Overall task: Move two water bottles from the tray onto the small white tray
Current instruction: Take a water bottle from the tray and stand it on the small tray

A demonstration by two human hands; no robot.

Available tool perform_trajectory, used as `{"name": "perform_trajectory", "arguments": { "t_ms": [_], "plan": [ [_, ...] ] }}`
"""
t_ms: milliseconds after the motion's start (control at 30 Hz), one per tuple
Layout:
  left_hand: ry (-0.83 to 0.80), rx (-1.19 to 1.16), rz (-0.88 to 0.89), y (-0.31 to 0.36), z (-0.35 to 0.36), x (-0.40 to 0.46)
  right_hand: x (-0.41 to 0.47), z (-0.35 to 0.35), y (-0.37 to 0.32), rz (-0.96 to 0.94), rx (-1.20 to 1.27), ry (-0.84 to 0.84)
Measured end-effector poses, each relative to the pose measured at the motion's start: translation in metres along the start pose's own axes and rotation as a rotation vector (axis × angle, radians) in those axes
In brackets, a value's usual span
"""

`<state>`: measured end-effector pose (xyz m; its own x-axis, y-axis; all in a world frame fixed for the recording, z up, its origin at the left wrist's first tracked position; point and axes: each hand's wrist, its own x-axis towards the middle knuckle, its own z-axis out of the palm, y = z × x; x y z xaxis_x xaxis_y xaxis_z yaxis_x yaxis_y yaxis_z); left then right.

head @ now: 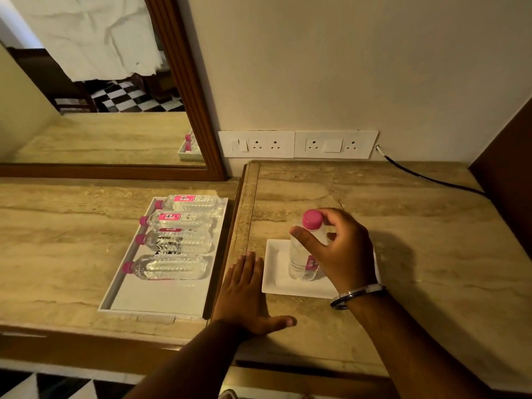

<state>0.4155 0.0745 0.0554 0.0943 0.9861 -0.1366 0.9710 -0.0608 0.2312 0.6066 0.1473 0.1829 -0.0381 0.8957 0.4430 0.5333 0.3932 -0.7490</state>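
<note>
Bottle (305, 254) upright on small white tray (276, 283) — right hand (336, 249) grasping its neck; left hand (247, 295) flat, released, on surface (403, 240).

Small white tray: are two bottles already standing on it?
No, the small white tray holds only one upright bottle, gripped by the right hand.

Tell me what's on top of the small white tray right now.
One water bottle stands upright on the small white tray, gripped near its pink cap by the right hand. That hand and wrist cover the tray's right part, so anything there is hidden.
</note>
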Motion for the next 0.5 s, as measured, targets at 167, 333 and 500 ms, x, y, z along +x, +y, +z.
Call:
{"name": "perform_trajectory", "arguments": {
  "t_ms": [167, 333, 500],
  "plan": [
    [0.006, 0.009, -0.003, 0.000, -0.001, 0.000, -0.001, -0.001, 0.003, 0.014, 0.016, -0.125],
    [-0.008, 0.027, 0.005, 0.001, -0.002, -0.001, -0.026, -0.008, 0.017, 0.057, -0.031, -0.192],
    [-0.024, 0.034, 0.004, -0.001, 0.001, 0.000, -0.078, -0.014, 0.031, 0.212, -0.070, -0.154]
  ]
}}
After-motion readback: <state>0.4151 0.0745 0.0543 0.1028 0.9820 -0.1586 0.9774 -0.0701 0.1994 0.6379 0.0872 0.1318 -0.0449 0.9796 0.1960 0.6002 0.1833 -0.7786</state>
